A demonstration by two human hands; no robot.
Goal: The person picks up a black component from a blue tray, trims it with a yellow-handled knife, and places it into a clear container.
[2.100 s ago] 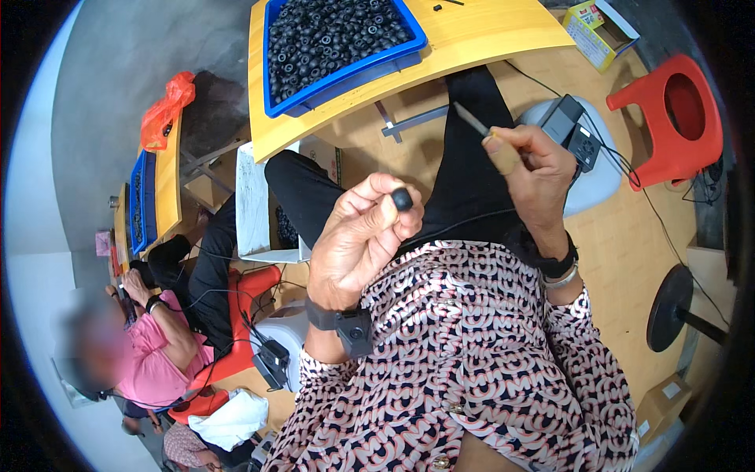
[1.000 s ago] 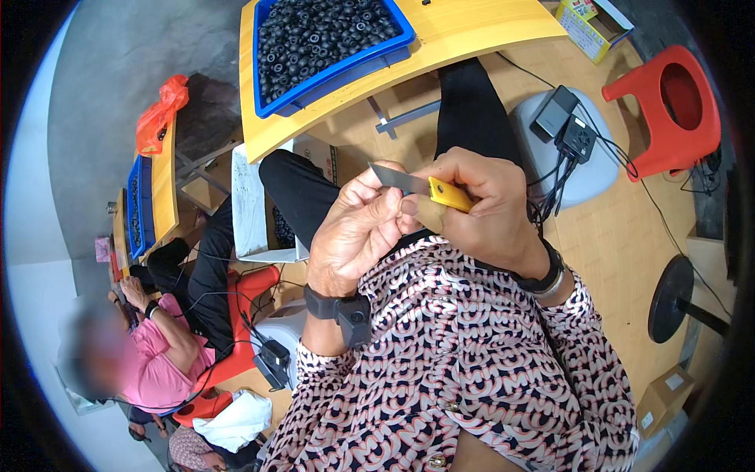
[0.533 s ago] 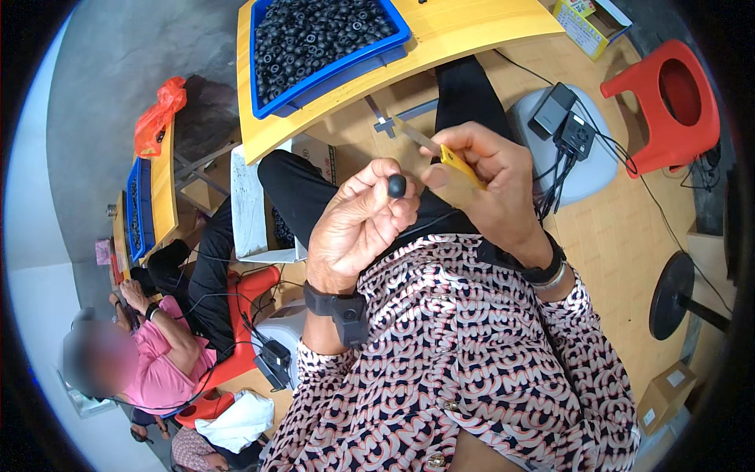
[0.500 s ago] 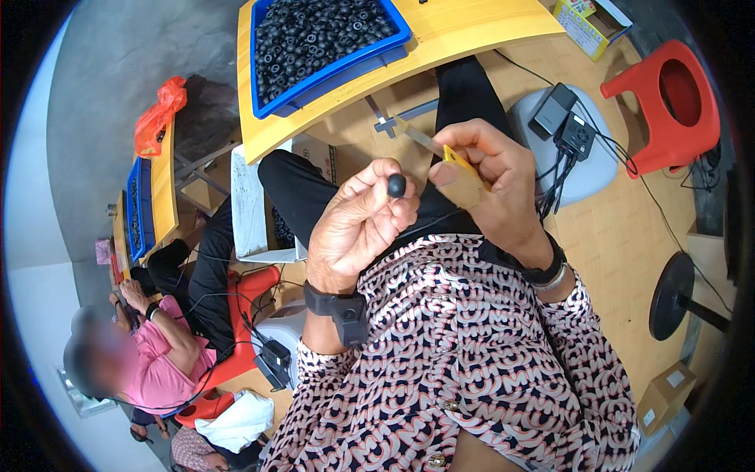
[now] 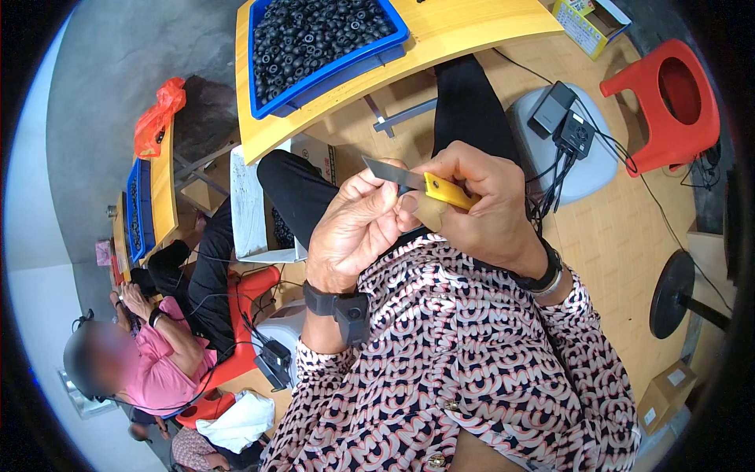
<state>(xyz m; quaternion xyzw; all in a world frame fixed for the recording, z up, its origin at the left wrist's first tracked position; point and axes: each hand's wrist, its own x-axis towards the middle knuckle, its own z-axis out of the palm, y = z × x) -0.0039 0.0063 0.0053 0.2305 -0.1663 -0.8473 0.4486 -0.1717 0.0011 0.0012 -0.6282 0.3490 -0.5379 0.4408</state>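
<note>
My right hand (image 5: 491, 200) is closed round the yellow handle of a utility knife (image 5: 448, 191). The knife's bare blade points left and lies across the fingertips of my left hand (image 5: 358, 224). Pinched in that left hand is a small round black rubber part (image 5: 404, 189), now mostly hidden behind the blade and my right fingers. Both hands meet above my lap. Farther off, a blue tray (image 5: 346, 72) full of black rubber rings (image 5: 322, 47) stands on the yellow table (image 5: 472, 27).
A white box (image 5: 245, 204) with black parts stands left of my knee. Right of my leg, black devices with cables (image 5: 578, 130) lie on a grey stool (image 5: 535, 161). A red stool (image 5: 641, 110) stands far right. A person in pink (image 5: 169, 354) sits at left.
My right hand has moved left and turned the knife, bringing its blade to the black rubber part. My left hand has stayed nearly in place.
</note>
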